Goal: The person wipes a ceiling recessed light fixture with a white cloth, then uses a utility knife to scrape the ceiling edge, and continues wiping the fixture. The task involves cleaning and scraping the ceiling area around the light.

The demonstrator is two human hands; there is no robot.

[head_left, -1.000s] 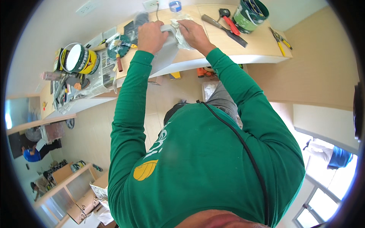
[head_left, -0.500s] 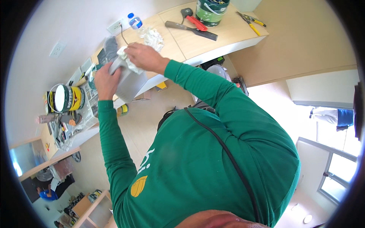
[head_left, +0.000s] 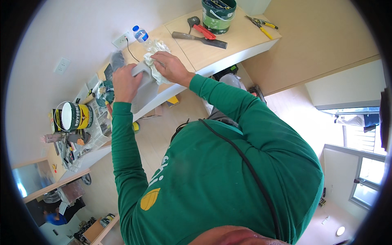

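My left hand (head_left: 127,83) is closed on the upper edge of a light grey, flat-sided thing (head_left: 145,90) with a curved, handle-like top; its exact kind I cannot make out. In my right hand (head_left: 172,68) is a crumpled white rag (head_left: 154,72), its fingers bent round it. The rag lies close against the right side of the grey thing's top. Behind the rag, more crumpled white material (head_left: 160,46) rests on the wooden counter (head_left: 181,57). A clear water bottle (head_left: 141,35) with a blue cap stands beside it, near the wall.
Farther right are a wooden-handled chisel-like tool (head_left: 200,39), a red tool (head_left: 204,32), a tape measure (head_left: 193,21), a green bucket (head_left: 218,18) and yellow-handled snips (head_left: 261,28). To the left stands a paint can (head_left: 76,116) amid several hand tools. A cord runs from a wall outlet (head_left: 121,40).
Both hands have shifted slightly right in the picture, still holding the grey thing and the rag. The right hand has drawn a little away from the left, and the camera view has tilted slightly.
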